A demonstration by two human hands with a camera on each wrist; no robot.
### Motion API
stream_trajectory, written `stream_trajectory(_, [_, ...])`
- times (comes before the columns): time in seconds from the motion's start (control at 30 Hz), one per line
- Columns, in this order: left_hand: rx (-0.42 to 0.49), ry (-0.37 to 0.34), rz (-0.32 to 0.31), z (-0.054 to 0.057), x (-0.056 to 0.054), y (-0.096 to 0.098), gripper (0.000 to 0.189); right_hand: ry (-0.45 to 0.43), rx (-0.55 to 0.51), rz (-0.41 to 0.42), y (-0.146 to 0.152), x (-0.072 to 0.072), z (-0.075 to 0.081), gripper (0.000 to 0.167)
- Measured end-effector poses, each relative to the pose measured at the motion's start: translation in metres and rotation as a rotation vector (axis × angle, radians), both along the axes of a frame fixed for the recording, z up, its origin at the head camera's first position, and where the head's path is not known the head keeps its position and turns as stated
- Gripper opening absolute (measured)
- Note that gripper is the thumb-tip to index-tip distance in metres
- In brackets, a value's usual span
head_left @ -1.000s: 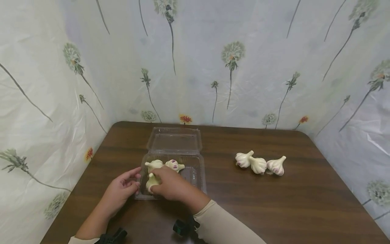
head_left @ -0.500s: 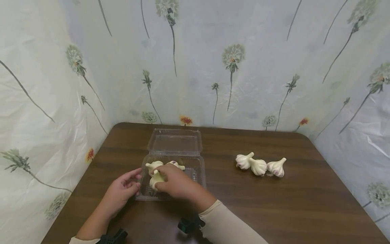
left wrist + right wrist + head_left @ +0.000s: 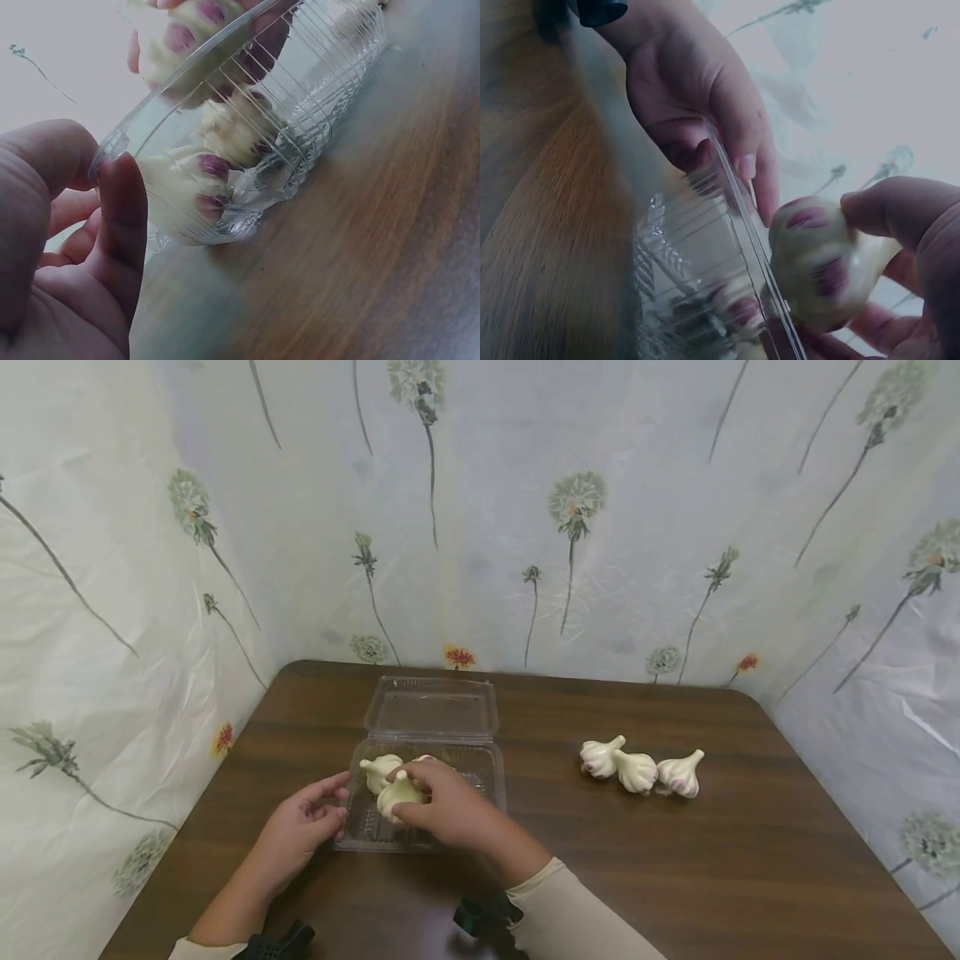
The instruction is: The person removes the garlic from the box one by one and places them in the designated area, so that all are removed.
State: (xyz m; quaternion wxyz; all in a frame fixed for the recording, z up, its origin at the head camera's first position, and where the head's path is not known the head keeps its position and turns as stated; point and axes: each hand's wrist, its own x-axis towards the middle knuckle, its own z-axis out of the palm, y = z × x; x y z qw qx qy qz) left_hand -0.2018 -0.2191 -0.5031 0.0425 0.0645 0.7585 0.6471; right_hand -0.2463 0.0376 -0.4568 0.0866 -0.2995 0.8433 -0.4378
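Note:
A clear plastic clamshell container [image 3: 360, 835] lies on the table with its lid [image 3: 431, 706] folded back. My left hand [image 3: 300, 822] pinches the container's left rim between thumb and finger, as the left wrist view shows. In my right hand [image 3: 450, 806] is a garlic bulb [image 3: 399, 795], gripped by thumb and fingers above the container, its stem up. The right wrist view shows this bulb's purple-marked base by the rim. Inside the container, at the back, sit a garlic bulb [image 3: 378, 772] on the left and another, mostly hidden behind my right hand.
On the right of the brown wooden table [image 3: 600, 877] lie three more garlic bulbs [image 3: 637, 772], side by side. A sheet with a dandelion print [image 3: 480, 527] hangs behind the table and along both sides.
My right hand has moved to the right with its garlic bulb, from the container's front left toward its middle. It now covers more of the back right bulb. My left hand stays at the rim.

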Motion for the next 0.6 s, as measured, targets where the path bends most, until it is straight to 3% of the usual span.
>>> stream_trajectory(0.6, [-0.009, 0.004, -0.011, -0.001, -0.001, -0.002, 0.054, -0.041, -0.212, -0.089, 0.030, 0.010, 0.003, 0.043])
